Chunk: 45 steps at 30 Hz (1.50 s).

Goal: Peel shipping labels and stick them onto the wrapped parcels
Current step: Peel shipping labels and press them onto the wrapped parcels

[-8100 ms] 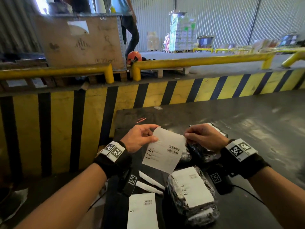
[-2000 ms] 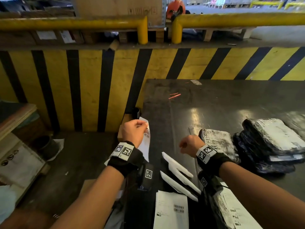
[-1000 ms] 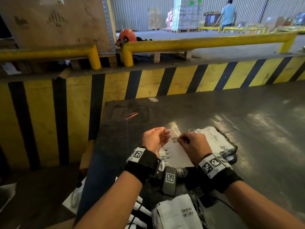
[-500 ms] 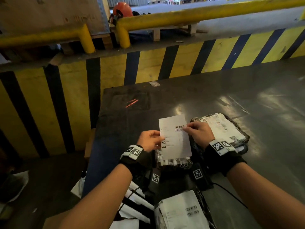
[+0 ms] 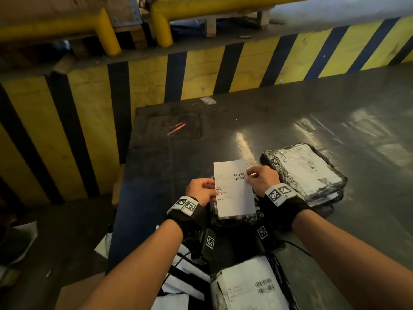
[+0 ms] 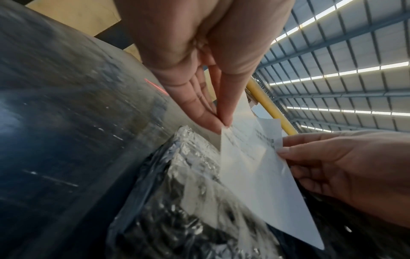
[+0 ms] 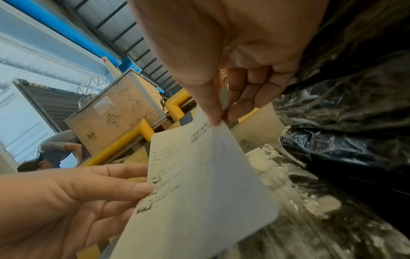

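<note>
A white shipping label (image 5: 233,189) with barcodes hangs just above a black wrapped parcel (image 5: 234,219) on the dark table. My left hand (image 5: 202,190) pinches the label's left edge, thumb on top. My right hand (image 5: 260,179) pinches its right edge near the barcode. In the left wrist view the label (image 6: 255,168) slants over the shiny parcel wrap (image 6: 188,201), its lower end nearest the wrap. The right wrist view shows the label's printed face (image 7: 195,189) between both hands. Whether the label touches the parcel I cannot tell.
A stack of labelled black parcels (image 5: 306,173) lies to the right. Another labelled parcel (image 5: 252,287) and white backing strips (image 5: 185,285) sit near the table's front edge. A yellow-and-black striped barrier (image 5: 201,74) runs along the table's far side.
A discarded sheet left my left hand earlier. Both hands then took a fresh label and brought it over the parcel; in the last half second it sank slightly toward the wrap.
</note>
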Available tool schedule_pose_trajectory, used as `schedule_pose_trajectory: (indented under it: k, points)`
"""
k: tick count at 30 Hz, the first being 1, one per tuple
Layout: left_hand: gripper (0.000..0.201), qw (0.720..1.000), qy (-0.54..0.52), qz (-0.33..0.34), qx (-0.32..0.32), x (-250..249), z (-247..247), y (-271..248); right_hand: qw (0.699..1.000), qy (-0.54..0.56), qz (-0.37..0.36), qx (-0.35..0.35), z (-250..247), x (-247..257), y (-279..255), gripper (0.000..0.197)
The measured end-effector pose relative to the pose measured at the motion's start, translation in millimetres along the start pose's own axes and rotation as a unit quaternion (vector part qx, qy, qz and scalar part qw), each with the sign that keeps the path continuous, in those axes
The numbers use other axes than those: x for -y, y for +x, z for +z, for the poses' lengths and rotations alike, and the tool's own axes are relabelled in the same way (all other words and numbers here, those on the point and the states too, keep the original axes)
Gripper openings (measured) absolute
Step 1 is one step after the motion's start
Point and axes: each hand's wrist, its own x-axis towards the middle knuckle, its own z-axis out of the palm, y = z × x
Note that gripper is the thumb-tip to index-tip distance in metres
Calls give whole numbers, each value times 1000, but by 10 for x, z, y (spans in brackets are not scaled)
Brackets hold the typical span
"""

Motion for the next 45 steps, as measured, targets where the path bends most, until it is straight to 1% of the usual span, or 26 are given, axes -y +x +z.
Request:
schedule_pose_trajectory:
  k: [5,12,18,23,30,33,38,41,45]
  points:
    - [31,1000,16,-10,-1,55,26,45,1000,-8,19,18,48,-34,54,23]
    - [27,999,37,-16,-9,109,82,83,998,-19,44,42,87,-87,99,23]
    - [29,998,62,-22,-18,108,109,114,998,-15,53,39,162,-115,185,25]
    - [34,994,105,-25,-23,125,121,165,998,-35,47,37,225,-144,233,21]
    - [37,983,183,-17,-26,137,140,224,997,-42,47,41,269,-173,279,23]
    - [36,977,212,-15,-32,144,157,251,997,-35,56,42,299,-202,304,24]
    - [32,969,241,-2,-46,173,201,304,997,-44,38,60,347,-261,361,25]
    - [28,965,256,9,-57,184,222,299,995,-60,53,54,392,-279,383,29]
    - [26,960,271,21,-63,182,215,271,994,-69,61,51,426,-269,379,23]
